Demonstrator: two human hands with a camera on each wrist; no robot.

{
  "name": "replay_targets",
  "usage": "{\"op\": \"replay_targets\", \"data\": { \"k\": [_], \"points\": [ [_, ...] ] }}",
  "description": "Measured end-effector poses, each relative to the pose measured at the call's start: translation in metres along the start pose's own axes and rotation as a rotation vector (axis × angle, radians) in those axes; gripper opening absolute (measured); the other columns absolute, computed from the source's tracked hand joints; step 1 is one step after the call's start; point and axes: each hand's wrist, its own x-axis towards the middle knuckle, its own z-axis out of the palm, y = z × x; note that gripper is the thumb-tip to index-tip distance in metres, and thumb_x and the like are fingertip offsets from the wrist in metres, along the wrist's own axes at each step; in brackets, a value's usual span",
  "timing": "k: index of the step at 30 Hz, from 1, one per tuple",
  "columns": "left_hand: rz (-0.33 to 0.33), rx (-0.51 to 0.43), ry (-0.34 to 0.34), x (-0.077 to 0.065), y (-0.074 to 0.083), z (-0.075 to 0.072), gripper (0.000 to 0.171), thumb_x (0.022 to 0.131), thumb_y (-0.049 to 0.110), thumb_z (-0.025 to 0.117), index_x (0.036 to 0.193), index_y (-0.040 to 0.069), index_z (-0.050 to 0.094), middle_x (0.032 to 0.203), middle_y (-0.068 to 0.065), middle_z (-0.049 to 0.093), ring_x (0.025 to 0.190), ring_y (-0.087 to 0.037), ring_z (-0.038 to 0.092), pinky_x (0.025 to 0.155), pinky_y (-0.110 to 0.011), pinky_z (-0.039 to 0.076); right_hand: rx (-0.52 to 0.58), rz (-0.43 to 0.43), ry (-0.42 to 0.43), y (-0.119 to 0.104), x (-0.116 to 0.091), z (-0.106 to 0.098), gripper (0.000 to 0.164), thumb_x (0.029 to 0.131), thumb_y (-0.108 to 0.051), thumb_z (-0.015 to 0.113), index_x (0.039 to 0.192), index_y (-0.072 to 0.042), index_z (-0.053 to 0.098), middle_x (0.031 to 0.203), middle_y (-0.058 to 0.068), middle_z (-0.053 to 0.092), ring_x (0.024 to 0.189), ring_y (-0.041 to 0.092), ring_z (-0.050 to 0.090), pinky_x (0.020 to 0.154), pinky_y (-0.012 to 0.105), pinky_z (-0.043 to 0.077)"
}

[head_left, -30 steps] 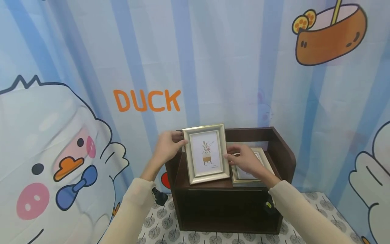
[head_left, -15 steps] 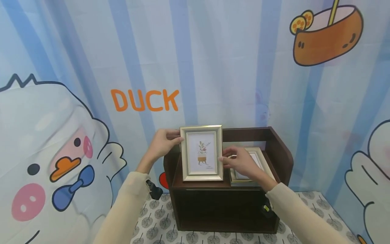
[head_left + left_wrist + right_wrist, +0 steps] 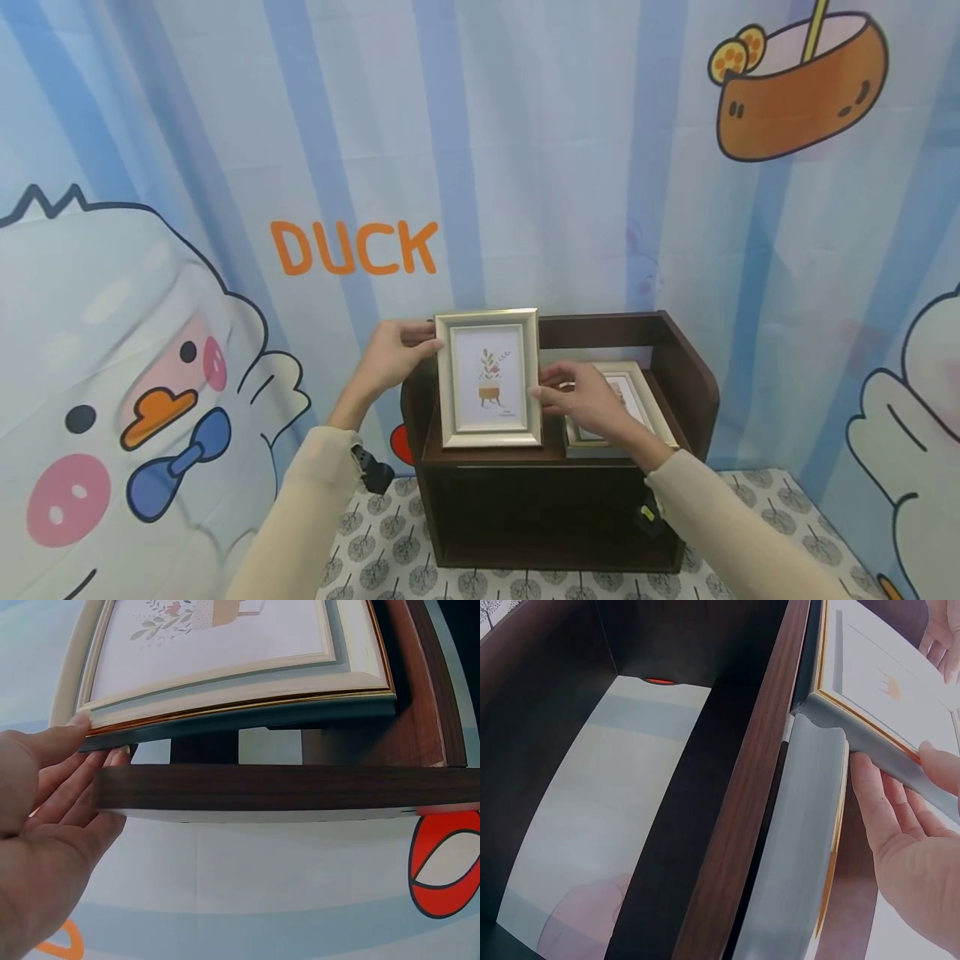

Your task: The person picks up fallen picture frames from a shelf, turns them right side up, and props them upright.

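Observation:
A pale gold picture frame (image 3: 490, 400) with a potted-plant print stands upright near the left front of the dark brown shelf unit's (image 3: 555, 560) top. My left hand (image 3: 390, 358) pinches its upper left edge, thumb on the front. In the left wrist view, the left fingers (image 3: 64, 787) go behind the frame (image 3: 225, 694), beside the unit's dark edge. Lower on the opposite side, my right hand (image 3: 588, 402) holds the right edge between thumb and fingers. Below and behind that hand lies a second gold frame (image 3: 660, 408), face up and partly covered by the hand.
Raised side panels, the right one (image 3: 693, 387) in full sight, and a back rail (image 3: 600, 325) border the unit's top. Below is an open dark compartment (image 3: 555, 512). A striped cartoon curtain (image 3: 532, 183) hangs behind; a tree-patterned floor covering (image 3: 780, 508) lies underneath.
The held frame has turned from leaning sideways to straight, then shifted slightly left in view along with the shelf unit. Both hands keep their hold. The second frame stays lying flat.

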Motion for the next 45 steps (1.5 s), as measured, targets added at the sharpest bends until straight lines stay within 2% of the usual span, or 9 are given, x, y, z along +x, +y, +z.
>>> {"op": "replay_targets", "data": {
  "k": [8,15,23,30,36,40,45],
  "points": [
    [0.015,0.037,-0.001,-0.001,0.000,-0.003,0.043,0.104,0.025,0.068,0.141,0.005,0.066,0.139,-0.017,0.070,0.128,-0.035,0.069,0.100,-0.050,0.060,0.046,-0.002,-0.014,0.001,0.003,0.003,0.040,0.100,-0.015,0.072,0.129,0.010,0.061,0.127,0.030,0.067,0.110,0.036,0.074,0.087,0.039,0.066],
    [-0.009,0.029,-0.002,-0.001,0.002,-0.003,0.043,0.103,0.026,0.069,0.142,0.007,0.066,0.139,-0.016,0.071,0.127,-0.033,0.069,0.100,-0.050,0.060,0.060,0.006,-0.012,0.002,0.004,0.004,0.041,0.100,-0.017,0.073,0.129,0.009,0.062,0.127,0.029,0.067,0.108,0.033,0.075,0.087,0.038,0.066],
    [-0.015,0.032,0.004,-0.002,0.001,-0.002,0.046,0.104,0.028,0.068,0.146,0.008,0.062,0.140,-0.016,0.070,0.128,-0.034,0.069,0.101,-0.051,0.060,0.039,0.017,-0.003,0.002,0.004,0.004,0.041,0.100,-0.019,0.073,0.130,0.006,0.062,0.127,0.026,0.068,0.108,0.030,0.075,0.088,0.039,0.065],
    [-0.016,0.038,0.009,-0.002,0.000,-0.003,0.047,0.104,0.027,0.067,0.146,0.008,0.062,0.139,-0.017,0.070,0.127,-0.034,0.069,0.099,-0.050,0.060,0.051,-0.009,-0.014,0.004,0.005,0.005,0.044,0.101,-0.021,0.073,0.132,0.008,0.061,0.129,0.028,0.068,0.111,0.033,0.074,0.088,0.037,0.065],
    [-0.021,0.032,0.014,-0.002,0.000,-0.004,0.047,0.104,0.028,0.067,0.147,0.009,0.062,0.139,-0.017,0.070,0.128,-0.034,0.069,0.099,-0.050,0.060,0.028,0.002,0.000,0.002,0.006,0.007,0.043,0.100,-0.021,0.074,0.131,0.005,0.062,0.127,0.025,0.070,0.110,0.032,0.075,0.086,0.036,0.066],
    [-0.018,0.048,0.046,-0.006,0.003,-0.003,0.047,0.104,0.028,0.068,0.146,0.007,0.062,0.138,-0.018,0.070,0.127,-0.035,0.069,0.095,-0.049,0.062,-0.016,-0.001,-0.007,0.003,0.006,0.003,0.043,0.100,-0.026,0.073,0.130,0.004,0.065,0.124,0.023,0.073,0.107,0.030,0.076,0.088,0.038,0.065],
    [0.004,0.089,0.156,-0.019,0.015,0.001,0.046,0.102,0.026,0.070,0.142,0.003,0.064,0.131,-0.020,0.073,0.123,-0.036,0.071,0.095,-0.050,0.062,-0.110,0.017,0.008,0.003,0.002,-0.009,0.046,0.100,-0.038,0.071,0.126,-0.001,0.070,0.117,0.016,0.078,0.102,0.027,0.077,0.090,0.041,0.064]
  ]
}}
